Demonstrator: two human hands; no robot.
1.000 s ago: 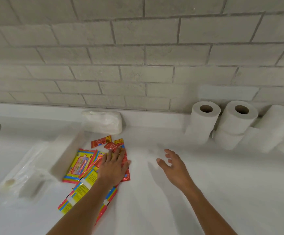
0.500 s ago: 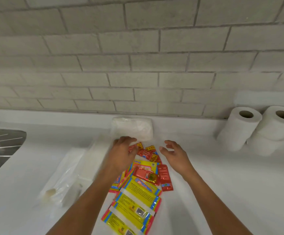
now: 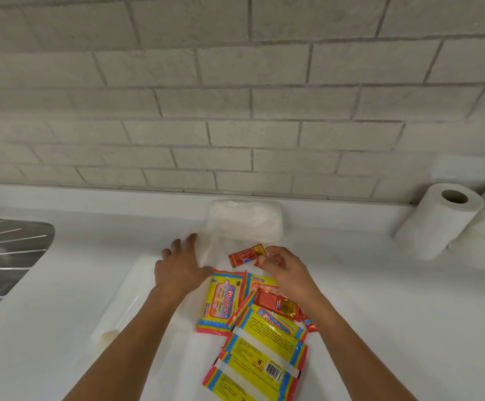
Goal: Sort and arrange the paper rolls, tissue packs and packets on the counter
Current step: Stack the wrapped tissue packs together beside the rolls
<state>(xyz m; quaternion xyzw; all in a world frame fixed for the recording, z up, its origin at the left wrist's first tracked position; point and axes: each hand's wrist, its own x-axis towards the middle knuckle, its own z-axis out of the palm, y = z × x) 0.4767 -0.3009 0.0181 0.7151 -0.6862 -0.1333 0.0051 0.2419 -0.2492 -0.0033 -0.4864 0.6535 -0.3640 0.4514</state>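
Head view: right hand (image 3: 286, 273) now closing fingers on a small red packet (image 3: 261, 263), having moved onto the pile.
Left hand (image 3: 179, 263): resting open, flat on the desk (image 3: 380, 314).
Packets (image 3: 261, 337): overlapping, yellow-red.

Bright, even light washes out the white counter (image 3: 380, 314); soft shadows, slight blur, wide-angle bending at the edges.

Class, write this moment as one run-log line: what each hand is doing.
left hand: flat on clear wrapper | right hand: picking red sachet | yellow packets: overlapping pile
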